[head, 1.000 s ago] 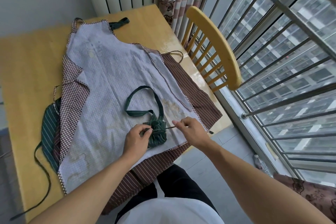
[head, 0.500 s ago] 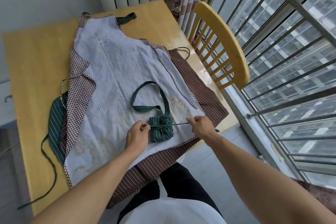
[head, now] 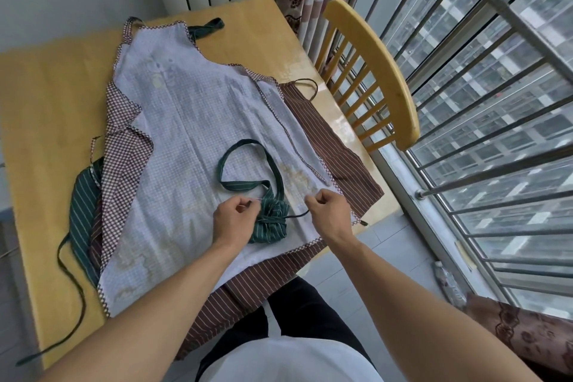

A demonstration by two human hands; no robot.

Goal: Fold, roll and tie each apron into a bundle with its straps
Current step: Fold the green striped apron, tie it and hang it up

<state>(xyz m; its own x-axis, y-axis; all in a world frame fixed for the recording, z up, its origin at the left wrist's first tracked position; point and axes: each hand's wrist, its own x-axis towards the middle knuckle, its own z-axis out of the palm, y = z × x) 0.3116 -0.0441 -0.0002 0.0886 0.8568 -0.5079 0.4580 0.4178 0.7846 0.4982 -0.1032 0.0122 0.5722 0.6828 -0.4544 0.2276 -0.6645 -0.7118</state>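
Balcony table by the railing, green bundle mid-tie.

Head view: the bundle lay on the checked apron near the table's front edge; left hand pinched one strap end, right hand gripped the strap on the other side. Pulling both ends evenly and level should seat the knot. Open tabletop lay to the left; the chair crowded the right.

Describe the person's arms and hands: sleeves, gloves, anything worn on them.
Both forearms are bare right up to the bottom edge of the picture, so no sleeves show. The left hand and right hand wear no gloves. No watch, bracelet or ring shows on either wrist or on the fingers that can be seen.
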